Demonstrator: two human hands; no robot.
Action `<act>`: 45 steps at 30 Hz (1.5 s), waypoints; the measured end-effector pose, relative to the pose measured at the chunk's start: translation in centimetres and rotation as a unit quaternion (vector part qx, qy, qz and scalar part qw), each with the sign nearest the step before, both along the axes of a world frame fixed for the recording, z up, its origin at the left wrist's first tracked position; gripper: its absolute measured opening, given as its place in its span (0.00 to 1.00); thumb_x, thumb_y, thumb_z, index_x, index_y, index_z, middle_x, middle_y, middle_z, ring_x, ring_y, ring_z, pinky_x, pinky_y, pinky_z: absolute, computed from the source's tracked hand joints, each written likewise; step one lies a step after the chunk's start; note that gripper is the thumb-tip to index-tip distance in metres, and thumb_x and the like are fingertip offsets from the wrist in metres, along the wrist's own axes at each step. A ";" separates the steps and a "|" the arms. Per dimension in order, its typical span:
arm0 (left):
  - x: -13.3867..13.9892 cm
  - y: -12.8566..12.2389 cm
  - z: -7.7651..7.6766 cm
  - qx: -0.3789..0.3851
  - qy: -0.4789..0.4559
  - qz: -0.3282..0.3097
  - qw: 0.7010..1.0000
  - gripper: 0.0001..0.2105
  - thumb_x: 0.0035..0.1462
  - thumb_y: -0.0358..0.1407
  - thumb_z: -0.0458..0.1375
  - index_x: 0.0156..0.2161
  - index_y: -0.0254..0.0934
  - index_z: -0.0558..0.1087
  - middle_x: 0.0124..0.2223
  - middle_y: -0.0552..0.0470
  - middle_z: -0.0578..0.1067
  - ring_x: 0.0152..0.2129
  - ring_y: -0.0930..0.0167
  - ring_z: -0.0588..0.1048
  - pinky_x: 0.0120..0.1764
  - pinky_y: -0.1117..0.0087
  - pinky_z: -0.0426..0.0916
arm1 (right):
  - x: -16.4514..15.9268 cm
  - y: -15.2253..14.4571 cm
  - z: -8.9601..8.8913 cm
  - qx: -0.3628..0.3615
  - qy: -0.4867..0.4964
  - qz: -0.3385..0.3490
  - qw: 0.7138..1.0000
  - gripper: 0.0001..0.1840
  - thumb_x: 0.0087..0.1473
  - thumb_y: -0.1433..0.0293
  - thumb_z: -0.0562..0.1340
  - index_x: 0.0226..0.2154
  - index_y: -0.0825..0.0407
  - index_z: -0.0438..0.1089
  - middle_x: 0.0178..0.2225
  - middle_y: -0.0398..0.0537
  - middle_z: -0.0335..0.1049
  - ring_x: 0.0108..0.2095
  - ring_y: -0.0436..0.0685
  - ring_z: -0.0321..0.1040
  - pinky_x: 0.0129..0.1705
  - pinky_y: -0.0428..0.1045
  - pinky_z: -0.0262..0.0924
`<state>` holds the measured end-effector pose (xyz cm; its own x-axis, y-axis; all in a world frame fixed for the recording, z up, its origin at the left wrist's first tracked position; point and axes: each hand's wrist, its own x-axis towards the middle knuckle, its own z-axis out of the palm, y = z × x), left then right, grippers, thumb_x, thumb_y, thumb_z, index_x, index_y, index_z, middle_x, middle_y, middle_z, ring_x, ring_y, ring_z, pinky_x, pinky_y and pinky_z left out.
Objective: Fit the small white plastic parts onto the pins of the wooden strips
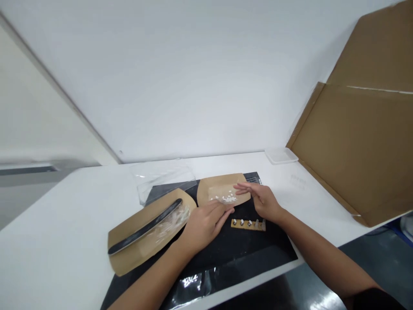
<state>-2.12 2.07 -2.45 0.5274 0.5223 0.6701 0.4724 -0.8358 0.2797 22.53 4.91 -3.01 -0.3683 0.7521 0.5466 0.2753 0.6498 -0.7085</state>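
Observation:
A tan curved tray (204, 189) holds a transparent patch with several small white pieces (228, 199) on it. At its front edge is my left hand (204, 221), closed, its fingers overlapping the edge; the fingertips are partly hidden. My right hand (263, 201) reaches over the tray's right side with fingers stretched out, and nothing shows in its grasp. Below the right hand lies a narrow yellow strip (245, 224) with several small metal and white tipped parts standing in it. Left of my left hand, a second tan tray (129, 258) carries a long black bar (145, 227) and clear slender pieces (171, 221).
A black mat (232, 245) lies under the trays on the white table (64, 232). Clear plastic sheeting (161, 174) rests behind them. At the back right stands a shallow translucent box (281, 156), beside a large open cardboard box (351, 142). A white wall closes the back.

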 end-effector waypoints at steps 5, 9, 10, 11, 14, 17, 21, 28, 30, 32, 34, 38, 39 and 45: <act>0.5 0.0 0.0 0.097 -0.110 0.086 0.985 0.25 0.71 0.23 0.50 0.70 0.40 0.64 0.60 0.42 0.79 0.57 0.64 0.78 0.59 0.59 0.75 | -2.3 0.5 2.3 -0.238 0.202 0.075 0.947 0.27 0.66 0.59 0.64 0.65 0.44 0.66 0.70 0.56 0.63 0.64 0.67 0.70 0.62 0.65 0.67; 0.5 0.1 0.6 0.128 -0.057 0.105 0.985 0.33 0.70 0.22 0.44 0.77 0.34 0.43 0.75 0.33 0.58 0.73 0.56 0.56 0.68 0.46 0.63 | -5.4 0.3 5.7 -0.400 0.303 0.199 0.841 0.28 0.56 0.66 0.68 0.59 0.49 0.70 0.70 0.56 0.62 0.69 0.67 0.62 0.70 0.65 0.57; 0.4 0.1 0.9 0.129 -0.022 0.102 0.986 0.34 0.71 0.25 0.45 0.77 0.32 0.40 0.76 0.31 0.54 0.74 0.54 0.52 0.69 0.42 0.59 | -6.1 0.1 6.5 -0.435 0.303 0.235 0.815 0.26 0.59 0.62 0.64 0.59 0.52 0.71 0.69 0.58 0.64 0.69 0.67 0.61 0.72 0.66 0.54; 0.3 0.0 1.1 0.128 0.020 0.104 0.986 0.34 0.72 0.29 0.47 0.77 0.30 0.39 0.76 0.30 0.53 0.74 0.52 0.51 0.70 0.39 0.53 | -6.9 0.0 7.2 -0.467 0.305 0.266 0.786 0.29 0.62 0.55 0.59 0.58 0.54 0.70 0.67 0.61 0.66 0.70 0.68 0.60 0.72 0.67 0.53; -0.2 0.0 1.8 0.123 0.109 0.130 0.978 0.41 0.70 0.49 0.52 0.77 0.26 0.43 0.75 0.27 0.53 0.74 0.49 0.52 0.72 0.35 0.36 | -8.5 -0.3 8.5 -0.508 0.322 0.292 0.744 0.41 0.64 0.43 0.48 0.59 0.59 0.68 0.63 0.67 0.69 0.70 0.70 0.59 0.71 0.71 0.52; -0.5 0.1 2.2 0.140 0.128 0.165 0.968 0.47 0.66 0.59 0.53 0.76 0.24 0.46 0.75 0.28 0.54 0.74 0.50 0.52 0.72 0.38 0.31 | -9.1 0.0 8.8 -0.513 0.328 0.286 0.740 0.43 0.64 0.42 0.45 0.59 0.60 0.67 0.62 0.69 0.70 0.69 0.70 0.60 0.71 0.70 0.52; -0.3 0.6 2.1 0.157 0.163 0.225 0.948 0.40 0.68 0.47 0.54 0.75 0.24 0.49 0.76 0.31 0.53 0.75 0.52 0.51 0.73 0.40 0.32 | -9.3 0.5 8.6 -0.510 0.309 0.296 0.746 0.43 0.65 0.41 0.42 0.59 0.57 0.69 0.61 0.65 0.72 0.69 0.68 0.60 0.70 0.68 0.52; -2.0 2.4 1.5 0.199 0.140 0.301 0.922 0.27 0.61 0.19 0.47 0.65 0.20 0.66 0.64 0.29 0.74 0.62 0.54 0.74 0.68 0.43 0.57 | -9.1 0.1 8.2 -0.505 0.245 0.345 0.753 0.42 0.66 0.42 0.45 0.58 0.57 0.72 0.58 0.62 0.75 0.66 0.67 0.64 0.70 0.63 0.52; -2.8 2.7 1.5 0.191 0.133 0.282 0.931 0.21 0.60 0.18 0.47 0.54 0.24 0.74 0.56 0.31 0.81 0.57 0.55 0.79 0.59 0.52 0.72 | -8.7 0.1 8.1 -0.511 0.231 0.347 0.752 0.42 0.66 0.41 0.47 0.58 0.57 0.72 0.58 0.63 0.75 0.65 0.67 0.66 0.71 0.62 0.50; -3.2 2.7 1.7 0.180 0.129 0.265 0.938 0.18 0.60 0.17 0.47 0.48 0.28 0.76 0.53 0.34 0.83 0.54 0.58 0.81 0.47 0.63 0.78 | -8.4 0.4 8.2 -0.525 0.217 0.342 0.749 0.45 0.64 0.38 0.48 0.58 0.58 0.73 0.58 0.64 0.75 0.64 0.68 0.67 0.71 0.63 0.51; -3.4 2.5 1.9 0.182 0.126 0.262 0.939 0.18 0.61 0.16 0.48 0.47 0.29 0.76 0.52 0.34 0.83 0.52 0.59 0.82 0.42 0.66 0.79 | -8.2 0.7 8.2 -0.531 0.203 0.334 0.752 0.47 0.61 0.36 0.50 0.56 0.59 0.75 0.57 0.65 0.75 0.62 0.69 0.69 0.69 0.64 0.54; -3.3 2.2 1.9 0.198 0.122 0.268 0.935 0.20 0.63 0.17 0.48 0.55 0.30 0.74 0.52 0.38 0.83 0.52 0.60 0.82 0.43 0.65 0.80 | -7.8 1.3 8.0 -0.522 0.174 0.294 0.781 0.43 0.59 0.37 0.59 0.53 0.58 0.78 0.55 0.65 0.77 0.56 0.67 0.74 0.65 0.61 0.61; -3.3 2.2 1.8 0.201 0.119 0.264 0.936 0.22 0.64 0.17 0.48 0.58 0.30 0.73 0.53 0.39 0.83 0.53 0.60 0.82 0.43 0.65 0.80 | -7.7 1.5 7.9 -0.516 0.165 0.278 0.793 0.42 0.60 0.37 0.59 0.52 0.58 0.78 0.53 0.65 0.78 0.54 0.66 0.76 0.63 0.61 0.63; -3.9 2.8 -0.3 0.172 0.096 0.265 0.944 0.33 0.67 0.20 0.52 0.74 0.34 0.55 0.57 0.38 0.81 0.50 0.61 0.83 0.46 0.66 0.81 | -6.2 3.5 8.1 -0.389 0.095 0.201 0.894 0.26 0.58 0.45 0.69 0.39 0.51 0.83 0.40 0.55 0.83 0.39 0.57 0.79 0.46 0.52 0.68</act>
<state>-6.00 4.85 -2.74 0.3828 0.5157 0.7665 0.8637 -0.4942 -0.0988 16.32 8.46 5.13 -0.6499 0.7600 -0.0035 -0.0419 -0.0404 -0.9983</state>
